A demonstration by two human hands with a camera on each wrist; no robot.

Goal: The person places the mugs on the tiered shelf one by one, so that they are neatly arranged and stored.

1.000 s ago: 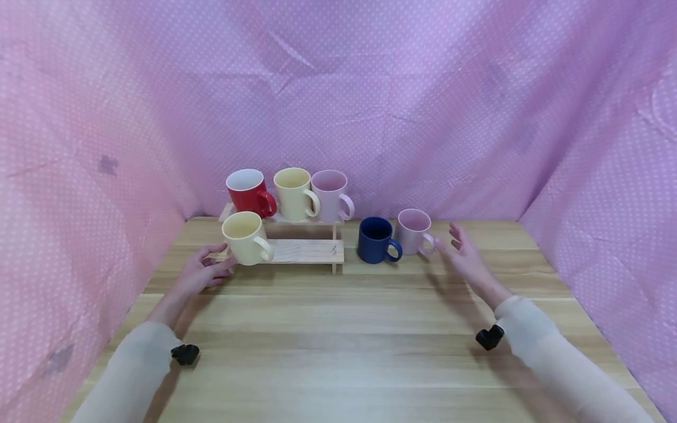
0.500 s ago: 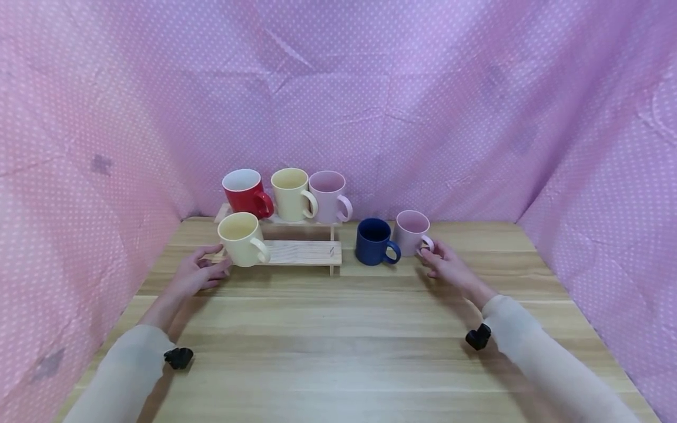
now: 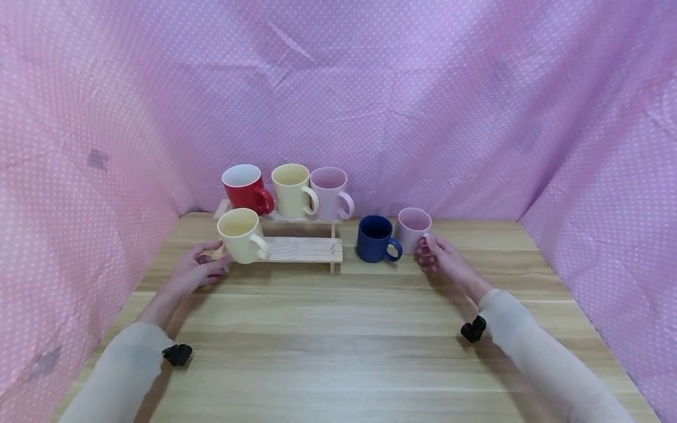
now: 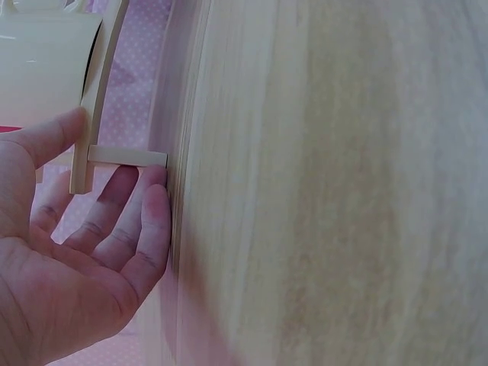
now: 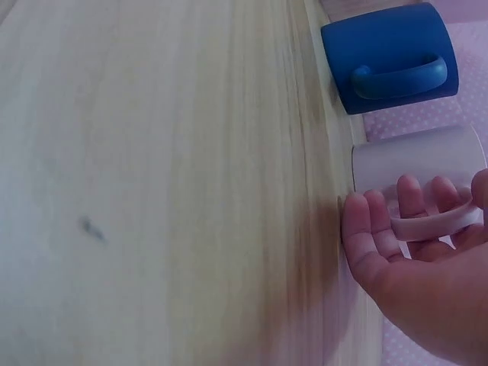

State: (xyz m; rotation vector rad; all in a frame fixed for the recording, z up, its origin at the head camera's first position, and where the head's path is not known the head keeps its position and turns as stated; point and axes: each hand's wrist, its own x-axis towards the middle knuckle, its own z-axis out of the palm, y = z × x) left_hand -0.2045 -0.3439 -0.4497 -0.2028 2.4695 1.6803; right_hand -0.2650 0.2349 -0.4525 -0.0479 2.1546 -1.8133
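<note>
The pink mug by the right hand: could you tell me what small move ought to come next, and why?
Probably lift it straight up. The right hand already has fingers through the handle of the pink mug, which stands on the table close beside the blue mug, so a sideways pull might knock that one.

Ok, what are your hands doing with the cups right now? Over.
Right hand grips pink mug by its handle. Left hand open beside cream mug on rack. Blue mug stands close beside pink.

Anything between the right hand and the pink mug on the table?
Nothing visible. The right hand is already at the pink mug, fingers curled through its handle. The blue mug stands beside it on the far side, apart from the grip.
</note>
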